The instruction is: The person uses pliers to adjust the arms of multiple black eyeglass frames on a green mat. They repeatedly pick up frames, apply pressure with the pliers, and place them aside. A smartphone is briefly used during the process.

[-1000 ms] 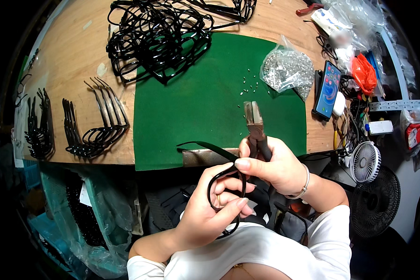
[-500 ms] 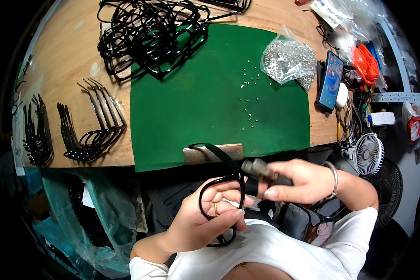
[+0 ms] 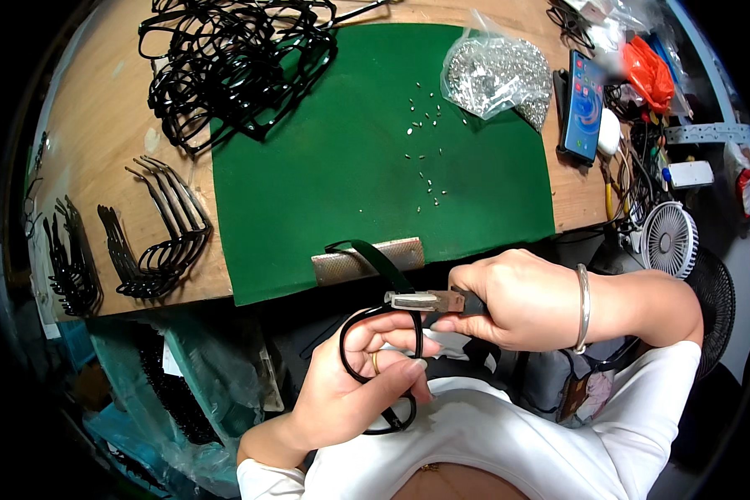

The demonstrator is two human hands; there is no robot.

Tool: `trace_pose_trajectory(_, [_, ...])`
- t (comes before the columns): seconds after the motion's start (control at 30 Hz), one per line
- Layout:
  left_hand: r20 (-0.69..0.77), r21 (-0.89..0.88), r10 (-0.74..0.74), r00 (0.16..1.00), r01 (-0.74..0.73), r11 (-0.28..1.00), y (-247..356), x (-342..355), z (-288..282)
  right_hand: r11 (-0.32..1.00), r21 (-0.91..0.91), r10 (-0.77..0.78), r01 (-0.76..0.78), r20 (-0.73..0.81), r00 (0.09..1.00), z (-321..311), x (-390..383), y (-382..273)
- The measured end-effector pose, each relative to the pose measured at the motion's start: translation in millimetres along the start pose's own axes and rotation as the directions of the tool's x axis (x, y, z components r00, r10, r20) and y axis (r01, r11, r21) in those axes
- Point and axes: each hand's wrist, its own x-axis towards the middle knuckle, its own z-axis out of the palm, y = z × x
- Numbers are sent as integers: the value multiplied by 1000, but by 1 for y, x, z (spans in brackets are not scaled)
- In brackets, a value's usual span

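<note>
In front of my chest, my left hand (image 3: 352,390) is closed around a black eyeglass frame (image 3: 379,260). One rim circles its fingers, the other hangs below the thumb, and one temple reaches up over a dotted metal strip (image 3: 340,267) at the table edge. My right hand (image 3: 518,300) is wrapped around a pair of pliers (image 3: 432,302), with dark handles partly hidden in the fist. The pliers' jaws lie at the corner where temple and rim meet. Whether they pinch the hinge, I cannot tell.
A green mat (image 3: 300,192) bears scattered small metal pieces (image 3: 421,175) and a clear bag of them (image 3: 500,79). Tangled black frames (image 3: 242,75) lie at the far left, with more stacked frames (image 3: 162,250) nearer. A phone (image 3: 582,108) and a white fan (image 3: 670,240) are at right.
My right hand has brought the pliers leftward onto the corner of the eyeglass frame; before, they were just beside it. My left hand still holds the frame. The whole view has shifted slightly.
</note>
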Motion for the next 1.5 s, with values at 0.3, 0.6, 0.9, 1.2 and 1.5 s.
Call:
trace_pose_trajectory(0.3, [-34,-59,-3,999,1,998,3,4,6,975,214,-100,59,186,977,-27,-1,25])
trace_pose_trajectory(0.6, [-146,467,272,951,-176,866,25,-22,-10,937,-181,-344,298,-615,710,27,38,78])
trace_pose_trajectory(0.9, [-371,664,522,768,-174,728,62,2,-106,972,-148,-233,181,-590,773,30,43,65])
trace_pose_trajectory(1.2, [-115,765,759,641,545,-343,83,-49,-165,989,-99,-149,112,-674,723,30,58,61])
trace_pose_trajectory(1.5, [303,690,857,416,525,-498,151,-87,-224,998,-47,-56,32,-709,703,33,63,57])
